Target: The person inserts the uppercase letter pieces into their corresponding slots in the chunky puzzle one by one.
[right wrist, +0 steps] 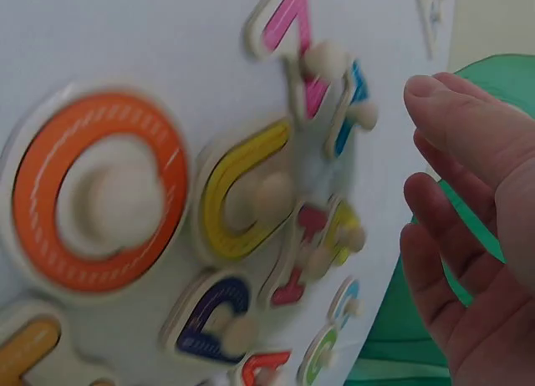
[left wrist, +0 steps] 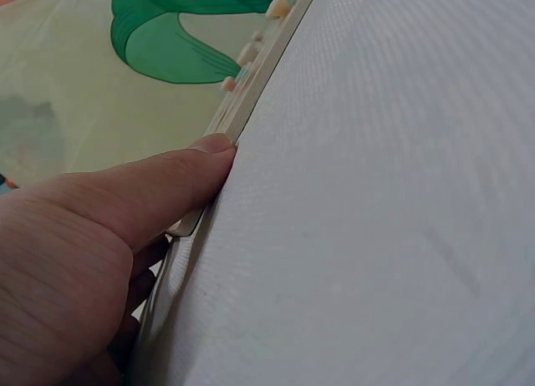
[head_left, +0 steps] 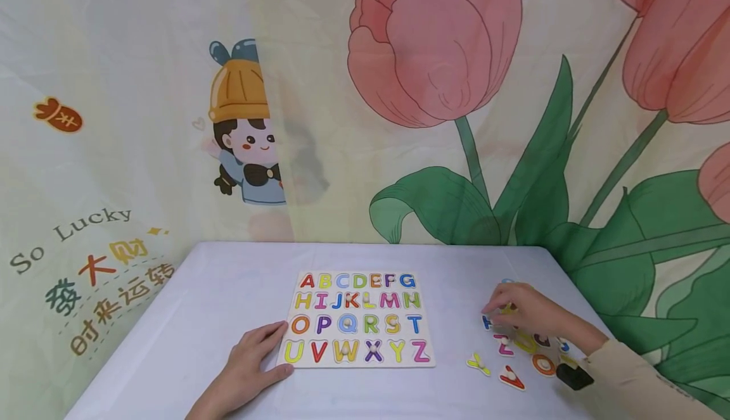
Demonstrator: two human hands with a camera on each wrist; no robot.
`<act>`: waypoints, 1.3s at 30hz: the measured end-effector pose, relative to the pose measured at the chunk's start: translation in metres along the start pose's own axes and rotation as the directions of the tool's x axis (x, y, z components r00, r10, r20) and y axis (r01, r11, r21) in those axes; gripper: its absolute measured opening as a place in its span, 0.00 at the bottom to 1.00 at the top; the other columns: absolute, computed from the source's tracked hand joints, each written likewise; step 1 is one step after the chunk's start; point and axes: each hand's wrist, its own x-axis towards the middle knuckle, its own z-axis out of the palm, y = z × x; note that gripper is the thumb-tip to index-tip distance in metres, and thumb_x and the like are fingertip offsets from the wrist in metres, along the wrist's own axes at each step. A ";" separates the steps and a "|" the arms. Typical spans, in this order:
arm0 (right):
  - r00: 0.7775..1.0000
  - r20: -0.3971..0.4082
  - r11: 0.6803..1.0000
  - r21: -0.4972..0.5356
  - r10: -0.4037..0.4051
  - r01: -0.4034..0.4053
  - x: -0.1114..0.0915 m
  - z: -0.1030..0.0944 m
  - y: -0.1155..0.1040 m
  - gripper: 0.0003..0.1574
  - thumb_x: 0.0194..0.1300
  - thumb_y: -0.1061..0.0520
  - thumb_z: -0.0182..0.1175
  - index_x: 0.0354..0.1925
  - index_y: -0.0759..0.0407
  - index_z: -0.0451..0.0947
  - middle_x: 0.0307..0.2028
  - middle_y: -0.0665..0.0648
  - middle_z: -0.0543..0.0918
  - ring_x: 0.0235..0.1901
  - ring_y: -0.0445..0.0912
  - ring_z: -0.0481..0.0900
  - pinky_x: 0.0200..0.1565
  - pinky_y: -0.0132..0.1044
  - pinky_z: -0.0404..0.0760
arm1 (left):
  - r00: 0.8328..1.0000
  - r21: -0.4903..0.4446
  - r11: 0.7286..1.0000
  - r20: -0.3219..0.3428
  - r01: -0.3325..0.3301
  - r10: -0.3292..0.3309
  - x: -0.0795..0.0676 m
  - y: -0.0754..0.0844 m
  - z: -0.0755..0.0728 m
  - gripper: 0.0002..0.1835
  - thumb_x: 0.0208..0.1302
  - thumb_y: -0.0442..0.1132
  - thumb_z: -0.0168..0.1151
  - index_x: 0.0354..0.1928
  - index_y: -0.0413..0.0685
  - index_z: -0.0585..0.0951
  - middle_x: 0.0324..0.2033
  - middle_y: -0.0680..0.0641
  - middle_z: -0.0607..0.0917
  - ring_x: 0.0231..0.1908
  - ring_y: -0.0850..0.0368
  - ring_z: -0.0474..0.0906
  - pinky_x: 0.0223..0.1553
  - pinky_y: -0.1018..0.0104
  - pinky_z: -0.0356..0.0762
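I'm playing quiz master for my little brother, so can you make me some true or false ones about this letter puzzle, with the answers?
1. The left hand is touching the letter board. True.
2. The right hand is holding the loose orange O. False: that O lies on the table.
3. The board's top row starts with a B. False: it starts with a red A.
4. A loose yellow piece lies to the right of the board. True.
5. The big flower behind the table is blue. False: it is pink.
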 end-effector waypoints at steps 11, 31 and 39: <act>0.999 0.046 1.000 -0.006 0.015 -0.015 -0.005 0.003 0.023 0.10 0.67 0.55 0.74 0.47 0.49 0.93 0.41 0.44 0.84 0.43 0.42 0.79 0.42 0.36 0.81 | 1.000 0.008 1.000 -0.001 0.002 -0.002 0.000 0.000 0.001 0.51 0.58 0.66 0.76 0.78 0.51 0.72 0.76 0.52 0.71 0.75 0.45 0.62 0.70 0.34 0.63; 0.999 0.039 0.999 -0.028 0.017 -0.016 0.007 0.010 0.023 0.07 0.66 0.53 0.75 0.44 0.45 0.94 0.36 0.37 0.82 0.37 0.34 0.74 0.38 0.32 0.78 | 1.000 0.003 1.000 0.000 0.002 -0.002 0.000 0.000 0.000 0.51 0.58 0.66 0.76 0.79 0.50 0.71 0.76 0.52 0.71 0.76 0.45 0.61 0.71 0.35 0.63; 0.990 -0.075 0.993 0.020 0.119 -0.117 0.033 0.029 -0.013 0.05 0.63 0.53 0.78 0.39 0.44 0.94 0.33 0.38 0.82 0.35 0.36 0.77 0.36 0.31 0.81 | 1.000 -0.005 1.000 -0.002 0.002 -0.002 -0.001 0.002 -0.001 0.51 0.58 0.65 0.76 0.78 0.49 0.71 0.77 0.51 0.71 0.76 0.44 0.61 0.71 0.34 0.62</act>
